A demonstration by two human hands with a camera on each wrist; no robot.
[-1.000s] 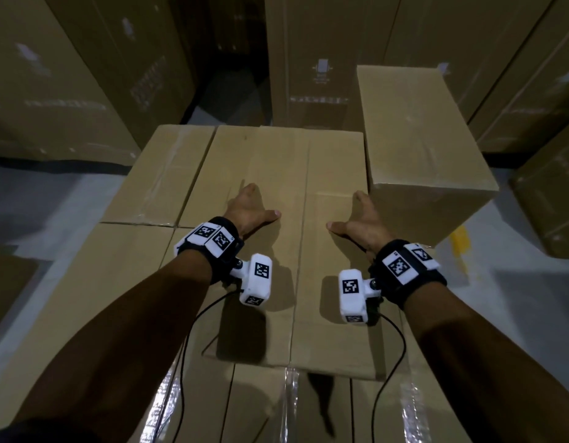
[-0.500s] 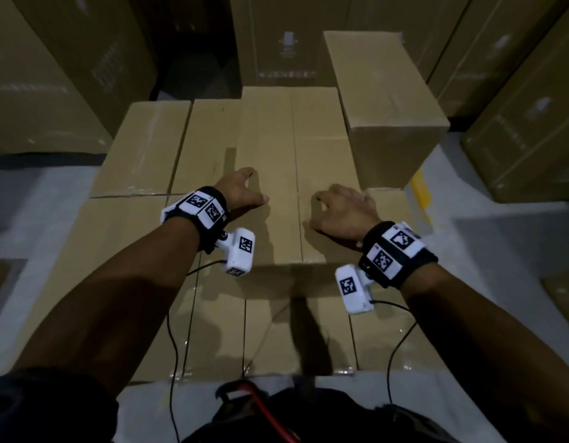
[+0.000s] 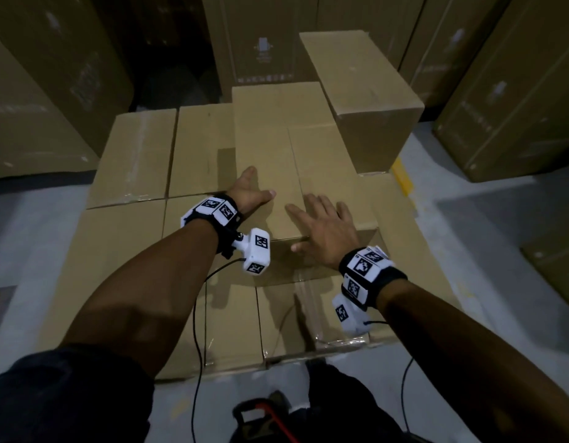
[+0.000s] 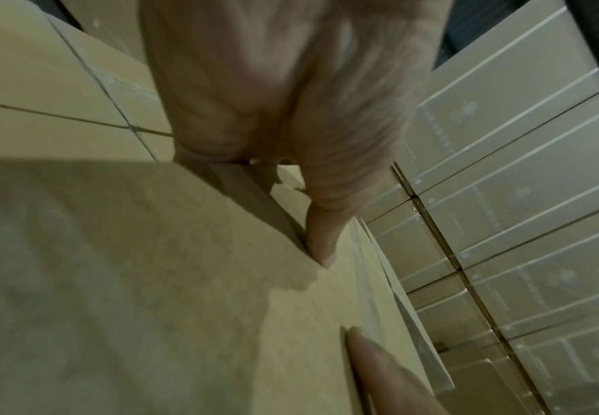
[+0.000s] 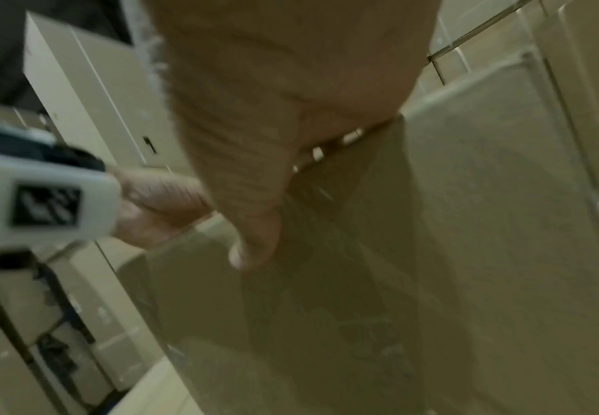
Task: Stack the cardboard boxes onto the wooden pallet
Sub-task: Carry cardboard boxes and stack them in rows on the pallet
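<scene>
Fingers of my right hand lie straight and spread, flat on the top of the cardboard box I am setting down, with the thumb over its near edge. My left hand rests along that box's left edge, thumb flat on the top; I cannot tell how its other fingers lie against the side. This box sits on a bottom layer of taped boxes, running front to back down the middle. Just beside it on the right stands a second upper box. All are shut, so I cannot see their contents. Tall stacked cartons surround the pile.
</scene>
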